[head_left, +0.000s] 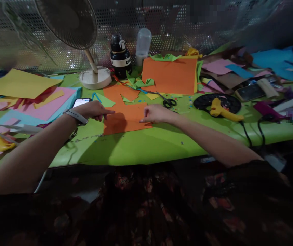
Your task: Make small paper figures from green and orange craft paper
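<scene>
An orange paper [128,124] lies near the front edge of the green table, with a fold or edge line running across it. My left hand [95,110] is over its left side, index finger stretched toward the right and the other fingers curled, holding nothing that shows. My right hand [152,113] is at the paper's right edge, thumb and fingers bent close together around that edge. Black-handled scissors [169,102] lie just behind my right hand. Beside my left wrist is a lit phone [81,102].
Behind stand a fan [95,78], a black bottle [120,61] and a clear bottle [143,42]. An upright orange sheet [169,75] is at the back. Yellow glue gun [223,111] on a black tray, with cables, sits right. Coloured papers [20,85] are piled left.
</scene>
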The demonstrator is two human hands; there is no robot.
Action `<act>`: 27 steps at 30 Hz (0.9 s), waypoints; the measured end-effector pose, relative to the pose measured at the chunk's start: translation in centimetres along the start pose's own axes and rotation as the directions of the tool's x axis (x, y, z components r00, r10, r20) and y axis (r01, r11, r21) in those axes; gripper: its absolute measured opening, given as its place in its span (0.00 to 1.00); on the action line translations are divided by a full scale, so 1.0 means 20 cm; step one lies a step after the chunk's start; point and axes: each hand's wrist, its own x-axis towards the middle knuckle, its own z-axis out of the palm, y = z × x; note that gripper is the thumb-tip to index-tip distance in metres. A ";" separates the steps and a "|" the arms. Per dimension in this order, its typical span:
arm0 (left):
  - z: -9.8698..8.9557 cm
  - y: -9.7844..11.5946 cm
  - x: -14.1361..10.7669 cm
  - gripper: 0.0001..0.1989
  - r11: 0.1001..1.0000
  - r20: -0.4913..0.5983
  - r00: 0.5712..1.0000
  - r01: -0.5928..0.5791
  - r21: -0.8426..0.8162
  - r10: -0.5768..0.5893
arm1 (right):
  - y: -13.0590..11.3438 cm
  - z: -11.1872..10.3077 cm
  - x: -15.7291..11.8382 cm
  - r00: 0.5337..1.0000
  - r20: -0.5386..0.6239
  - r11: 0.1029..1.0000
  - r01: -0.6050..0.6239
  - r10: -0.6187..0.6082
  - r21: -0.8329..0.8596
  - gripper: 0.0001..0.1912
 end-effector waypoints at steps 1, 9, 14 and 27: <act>0.00 0.04 -0.01 0.22 0.999 -0.051 0.999 -0.011 -0.047 0.008 | -0.02 0.01 0.00 0.998 -0.054 0.999 0.027 -0.029 -0.040 0.20; 0.11 0.25 -0.13 0.21 0.898 -0.246 0.954 -0.255 -0.358 0.172 | -0.03 0.09 0.03 0.999 0.026 0.998 0.026 -0.028 0.059 0.09; 0.18 0.27 -0.18 0.26 0.874 -0.215 0.960 -0.256 -0.413 0.179 | -0.02 0.00 0.03 0.992 -0.123 0.921 0.067 -0.021 0.383 0.13; 0.33 0.19 0.03 0.08 0.255 -0.122 0.971 -0.174 -0.951 0.206 | -0.03 -0.05 -0.10 0.714 -0.424 0.825 0.534 -0.558 -0.186 0.18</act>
